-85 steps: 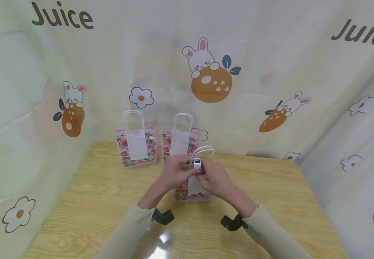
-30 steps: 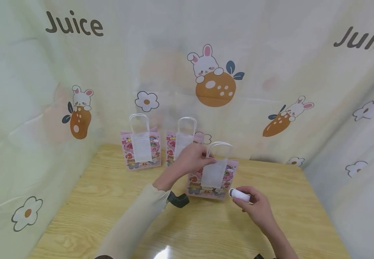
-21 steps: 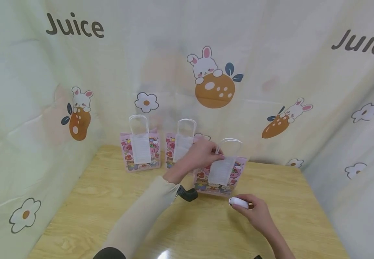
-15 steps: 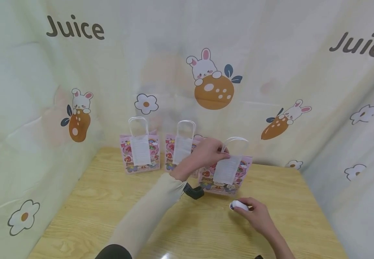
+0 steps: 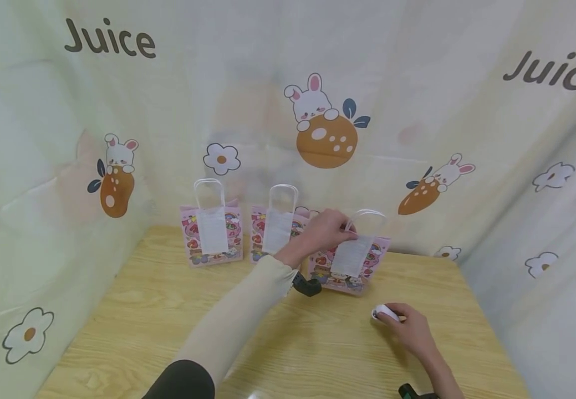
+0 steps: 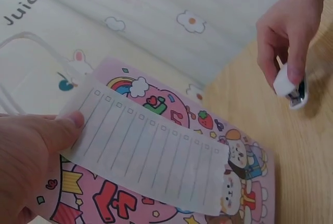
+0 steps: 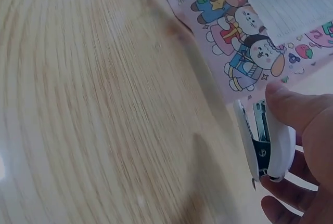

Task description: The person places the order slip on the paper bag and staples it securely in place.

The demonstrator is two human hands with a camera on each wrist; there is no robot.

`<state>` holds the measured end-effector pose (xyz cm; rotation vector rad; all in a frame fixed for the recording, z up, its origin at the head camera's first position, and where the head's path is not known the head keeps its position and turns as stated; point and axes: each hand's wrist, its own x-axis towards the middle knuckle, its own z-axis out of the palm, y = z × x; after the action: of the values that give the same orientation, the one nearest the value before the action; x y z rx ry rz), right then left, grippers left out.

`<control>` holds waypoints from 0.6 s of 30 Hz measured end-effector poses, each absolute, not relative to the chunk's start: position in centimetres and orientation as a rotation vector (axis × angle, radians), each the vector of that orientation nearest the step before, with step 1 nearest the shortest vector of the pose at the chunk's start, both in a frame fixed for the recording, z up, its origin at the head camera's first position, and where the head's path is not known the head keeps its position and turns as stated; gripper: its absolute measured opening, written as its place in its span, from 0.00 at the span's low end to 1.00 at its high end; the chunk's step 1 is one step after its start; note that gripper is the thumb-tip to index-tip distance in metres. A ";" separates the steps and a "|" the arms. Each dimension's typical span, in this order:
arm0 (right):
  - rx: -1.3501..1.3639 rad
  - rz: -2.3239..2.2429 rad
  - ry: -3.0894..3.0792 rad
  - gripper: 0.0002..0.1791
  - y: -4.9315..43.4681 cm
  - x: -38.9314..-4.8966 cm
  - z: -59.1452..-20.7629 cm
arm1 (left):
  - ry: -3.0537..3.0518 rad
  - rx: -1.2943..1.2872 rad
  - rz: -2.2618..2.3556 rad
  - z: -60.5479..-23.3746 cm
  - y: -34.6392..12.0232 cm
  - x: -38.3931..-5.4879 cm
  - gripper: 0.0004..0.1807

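My left hand (image 5: 329, 230) pinches the top edge of a pink cartoon-print paper gift bag (image 5: 376, 261) with white loop handles. A lined white paper slip (image 5: 351, 257) hangs down the bag's front. In the left wrist view, the thumb presses on the slip's upper end (image 6: 151, 148); how the slip is fixed there is hidden. Nearer to me and to the right, my right hand (image 5: 414, 328) holds a small white stapler (image 5: 384, 312) between thumb and fingers. Its jaws stand apart in the right wrist view, and the stapler (image 7: 281, 151) is off the slip.
Two similar bags with white slips stand at the back of the wooden table (image 5: 168, 310): one at the left (image 5: 235, 233), one in the middle (image 5: 258, 230), partly behind my left arm. A printed curtain (image 5: 248, 100) hangs behind and beside the table.
Both hands were together at the bag's top with the stapler. The right hand has since drawn away toward the front right with it. My left hand has shifted the bag right and slightly back.
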<state>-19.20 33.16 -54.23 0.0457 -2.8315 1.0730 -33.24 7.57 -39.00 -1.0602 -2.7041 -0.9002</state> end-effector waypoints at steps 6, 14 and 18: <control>0.026 1.067 -2.863 0.23 33.8 -19.2 -54.6 | -2.732 -1.029 -0.872 -39.9 7.3 -33.9 0.07; 0.044 0.975 -2.893 0.24 34.6 -20.3 -55.1 | -2.742 -1.001 -0.911 -40.2 7.3 -34.7 0.07; 0.052 0.926 -2.922 0.23 34.6 -20.5 -55.2 | -2.753 -0.989 -0.934 -40.3 7.4 -34.8 0.07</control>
<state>-20.54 34.63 -55.23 0.0522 -2.9223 0.9264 -34.79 7.36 -40.27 -0.9885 -2.7530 -0.9343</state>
